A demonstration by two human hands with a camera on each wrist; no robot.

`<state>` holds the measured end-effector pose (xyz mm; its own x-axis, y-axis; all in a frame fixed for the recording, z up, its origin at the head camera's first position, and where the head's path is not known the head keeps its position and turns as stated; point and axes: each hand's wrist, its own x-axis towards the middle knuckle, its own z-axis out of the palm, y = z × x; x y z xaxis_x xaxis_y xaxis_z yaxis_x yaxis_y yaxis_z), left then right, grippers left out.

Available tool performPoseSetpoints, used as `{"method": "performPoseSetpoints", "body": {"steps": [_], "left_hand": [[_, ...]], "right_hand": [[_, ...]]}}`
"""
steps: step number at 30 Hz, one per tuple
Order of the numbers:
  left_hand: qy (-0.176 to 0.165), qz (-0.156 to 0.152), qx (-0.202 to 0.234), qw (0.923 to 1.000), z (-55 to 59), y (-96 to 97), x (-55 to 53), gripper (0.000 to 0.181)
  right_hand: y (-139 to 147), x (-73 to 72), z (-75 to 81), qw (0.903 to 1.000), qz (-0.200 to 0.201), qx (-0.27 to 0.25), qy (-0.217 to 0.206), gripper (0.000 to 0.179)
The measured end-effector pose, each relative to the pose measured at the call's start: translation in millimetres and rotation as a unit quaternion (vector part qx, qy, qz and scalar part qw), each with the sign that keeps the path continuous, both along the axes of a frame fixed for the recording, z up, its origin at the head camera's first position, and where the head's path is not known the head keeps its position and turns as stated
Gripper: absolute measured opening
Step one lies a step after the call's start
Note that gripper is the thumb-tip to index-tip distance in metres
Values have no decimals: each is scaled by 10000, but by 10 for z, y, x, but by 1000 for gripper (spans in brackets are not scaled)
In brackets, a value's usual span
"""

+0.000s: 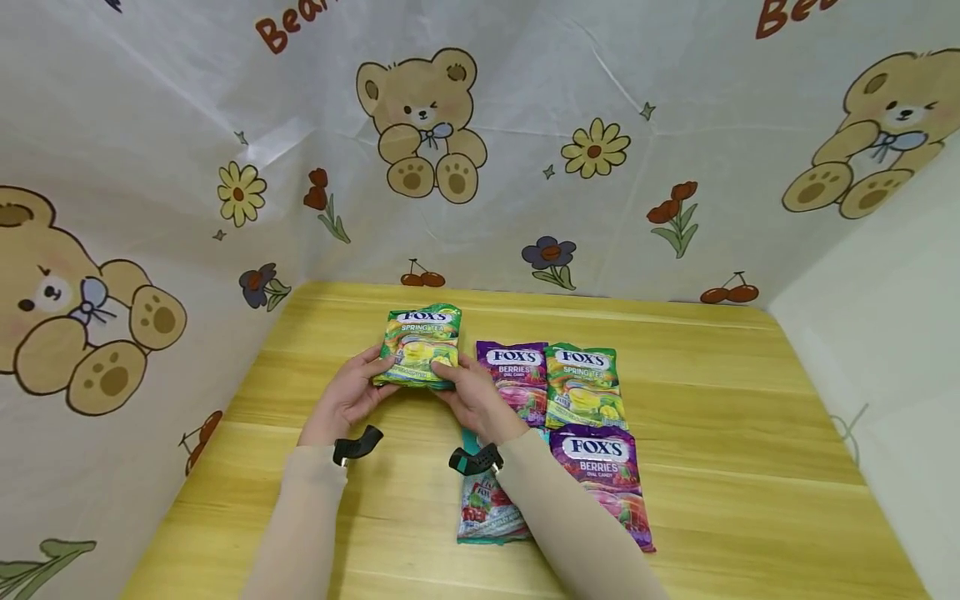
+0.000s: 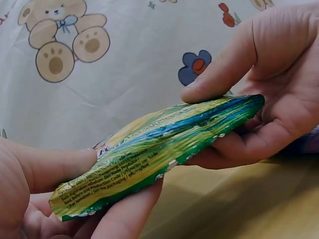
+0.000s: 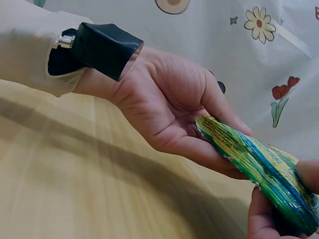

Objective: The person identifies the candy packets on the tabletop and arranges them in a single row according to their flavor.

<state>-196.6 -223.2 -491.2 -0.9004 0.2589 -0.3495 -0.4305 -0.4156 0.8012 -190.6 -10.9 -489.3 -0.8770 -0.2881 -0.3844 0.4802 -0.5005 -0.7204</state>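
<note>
Both hands hold a green and yellow bag of Spring Tea candy above the left part of the table. My left hand pinches its left side, thumb on the front and fingers beneath. On the opposite side my right hand grips it the same way. From the left wrist view, the bag is seen along its lower edge, tilted, with fine print on its back. To the right lie a purple berries candy bag, another Spring Tea bag, a second berries bag and a teal bag, partly covered by the right forearm.
The wooden table carries the bags in a loose two-by-two block right of centre. Behind it and at the left hangs a white cloth printed with bears and flowers. A plain white wall stands at the right.
</note>
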Motion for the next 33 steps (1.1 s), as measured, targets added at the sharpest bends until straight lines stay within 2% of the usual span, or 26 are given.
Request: {"method": "performPoseSetpoints", "body": {"steps": [7,12,17,25,29,33], "left_hand": [[-298,-28,509,9983,82,-128,-308,65],[-474,-55,611,9970,98,-208,-513,66],[-671,-70,520,9964,72,-244,-681,66],[-961,37,486,9942,-30,-338,-805,66],[-1109,97,214,9936,-50,-383,-865,65],[-1242,163,-41,9921,-85,-396,-948,64]], "right_hand": [[-156,-285,62,9993,-282,-105,-216,51],[-236,-443,88,9987,-335,47,-377,50],[-262,-566,44,9982,-309,136,-486,48],[-369,-629,-10,9968,-289,-7,-748,45],[-417,-649,-34,9955,-398,154,-848,43],[-465,-686,-126,9921,-632,288,-1041,48]]}}
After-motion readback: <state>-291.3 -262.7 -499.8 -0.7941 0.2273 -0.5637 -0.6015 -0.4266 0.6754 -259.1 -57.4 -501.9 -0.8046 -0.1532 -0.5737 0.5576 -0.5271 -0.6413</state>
